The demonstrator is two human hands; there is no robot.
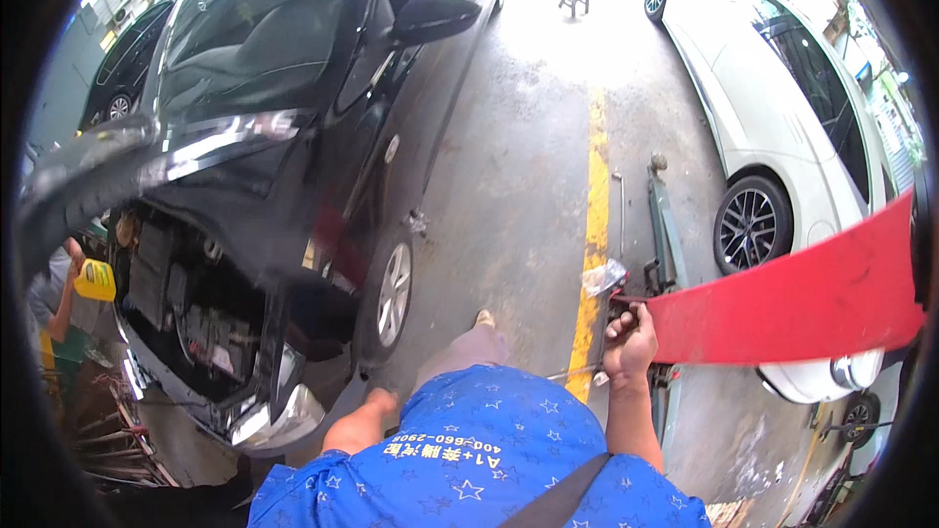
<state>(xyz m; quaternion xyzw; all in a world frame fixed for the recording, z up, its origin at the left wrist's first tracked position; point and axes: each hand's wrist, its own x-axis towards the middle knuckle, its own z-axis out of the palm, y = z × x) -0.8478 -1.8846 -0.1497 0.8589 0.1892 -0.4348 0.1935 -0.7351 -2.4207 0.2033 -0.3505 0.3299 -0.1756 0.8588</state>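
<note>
My right hand (629, 337) is raised at my right side with its fingers curled closed. What they hold, if anything, I cannot make out. Just beyond the fingers appear a clear plastic bag (604, 277) and some dark parts; whether the hand touches them is unclear. A long red post or panel (782, 298) runs from beside the hand toward the right edge. Low at my left side is my left hand (381, 399), small and partly hidden, its fingers not distinguishable. Nearest to it stands the front wheel (394, 293) of a black car (342, 166) with an exposed engine bay (196, 303).
A white car (782, 108) stands at the right. Between the cars, a yellow line (597, 186) marks the floor beside a grey-green lift arm (665, 225). At the far left another person's hand holds a yellow jug (95, 280). A small stool (574, 4) stands far ahead.
</note>
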